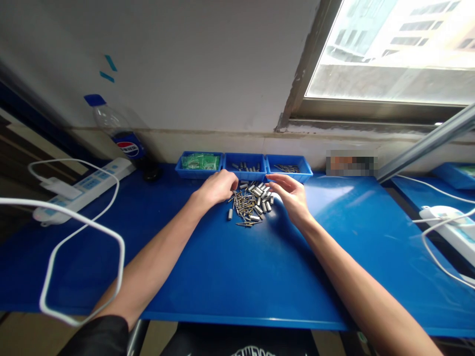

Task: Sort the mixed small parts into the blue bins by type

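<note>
A loose pile of slim pointed metal pieces [243, 202] mixed with short metal sleeves [266, 205] lies on the blue table. At the pile's left edge is my left hand [218, 187], fingers curled together and pointing down; whatever they may hold is hidden. My right hand [291, 194] hovers at the right side of the pile, thumb and fingers apart, with nothing visible between them. Just behind stand three blue bins: the left bin [198, 174] holds green packets, the middle bin [245, 175] several short metal pieces, the right bin [306, 173] slim metal pieces.
A cola bottle [128, 143] stands at the back left beside a white power strip [89, 188]. A white cable [120, 257] loops over my left forearm. To the right are another power strip [451, 227], a metal post [426, 138] and a further blue bin [452, 175].
</note>
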